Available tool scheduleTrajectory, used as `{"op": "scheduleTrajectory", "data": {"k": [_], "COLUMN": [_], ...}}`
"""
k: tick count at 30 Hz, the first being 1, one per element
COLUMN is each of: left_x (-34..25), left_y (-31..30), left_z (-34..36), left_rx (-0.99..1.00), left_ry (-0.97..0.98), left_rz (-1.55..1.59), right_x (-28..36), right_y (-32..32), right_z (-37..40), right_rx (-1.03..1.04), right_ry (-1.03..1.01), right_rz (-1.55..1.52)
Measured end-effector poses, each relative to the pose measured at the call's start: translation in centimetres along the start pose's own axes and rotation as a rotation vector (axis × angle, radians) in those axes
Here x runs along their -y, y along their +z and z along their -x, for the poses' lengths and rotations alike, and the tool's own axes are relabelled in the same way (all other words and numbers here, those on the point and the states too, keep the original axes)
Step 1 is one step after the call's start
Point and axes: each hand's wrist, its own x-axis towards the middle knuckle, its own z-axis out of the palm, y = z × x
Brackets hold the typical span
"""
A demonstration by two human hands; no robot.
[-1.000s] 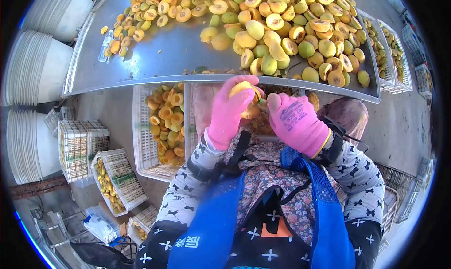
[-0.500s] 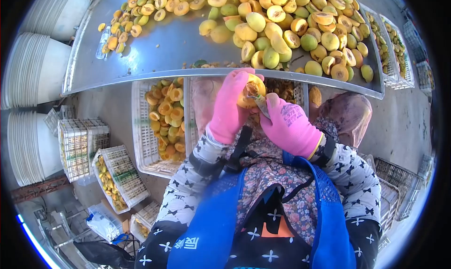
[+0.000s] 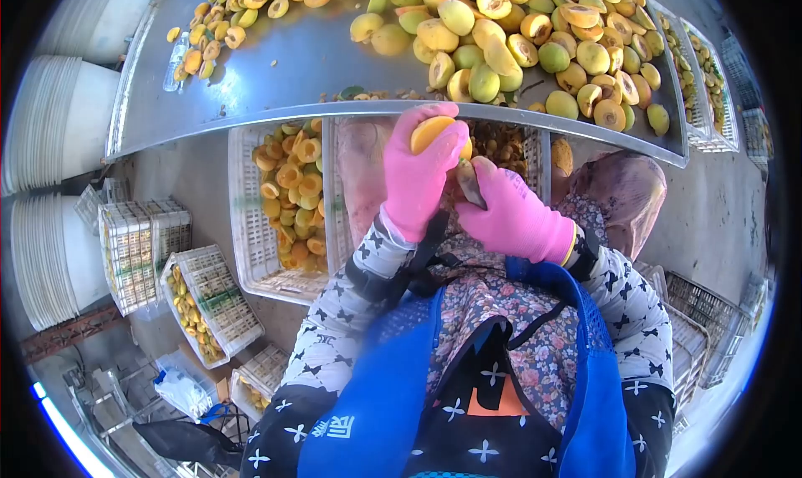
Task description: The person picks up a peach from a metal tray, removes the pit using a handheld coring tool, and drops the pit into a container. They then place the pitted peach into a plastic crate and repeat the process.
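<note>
In my pink-gloved left hand [image 3: 420, 165] is a yellow peach half [image 3: 433, 133], gripped between thumb and fingers just below the table's front edge. Its smooth outer side shows; the cut face is turned away. My right hand [image 3: 515, 216], in a matching glove, is closed around a short metal pitting tool [image 3: 470, 184]. The tool points up toward the left hand, close beneath the fruit; its exact tip is hard to make out. Many cut peaches [image 3: 501, 48] lie heaped on the metal table [image 3: 309, 73] in front of me.
A white crate [image 3: 251, 261] of peach halves stands below the table at left, and another container [image 3: 505, 148] with dark scraps sits between my knees. A plastic bottle [image 3: 176, 67] lies on the table's left. More crates [image 3: 213, 302] stand on the floor at left.
The peach half has turned from showing its pit hollow to showing its smooth side. My left hand has tilted over, and the tool in my right hand has come away from the hollow.
</note>
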Motion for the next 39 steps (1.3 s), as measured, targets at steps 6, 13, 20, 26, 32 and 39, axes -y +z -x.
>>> {"op": "scheduleTrajectory", "data": {"k": [6,13,20,26,32,39], "left_x": [-0.6,-1.8,0.3,3.2,4.1,4.8], "left_y": [1.1,0.8,-0.7,-2.5,-3.8,-5.6], "left_z": [-0.5,-1.2,-0.5,-0.8,-0.7,-0.4], "left_rx": [-0.031,-0.023,-0.136,-0.221,-0.32,-0.318], "left_ry": [0.082,-0.103,-0.012,0.242,-0.044,-0.179], "left_rz": [0.073,0.068,0.094,-0.07,0.019,0.161], "right_x": [-0.5,-1.2,-0.2,0.6,-2.2,-2.8], "right_y": [1.6,0.5,1.4,1.3,5.1,5.6], "right_z": [-0.4,-0.7,-2.1,-2.9,-2.5,-3.6], "right_rx": [0.028,-0.065,0.239,0.49,0.247,0.465], "right_ry": [0.154,-0.128,0.383,0.619,0.361,0.55], "right_rz": [-0.316,0.168,-0.41,-0.807,-0.268,-0.313]}}
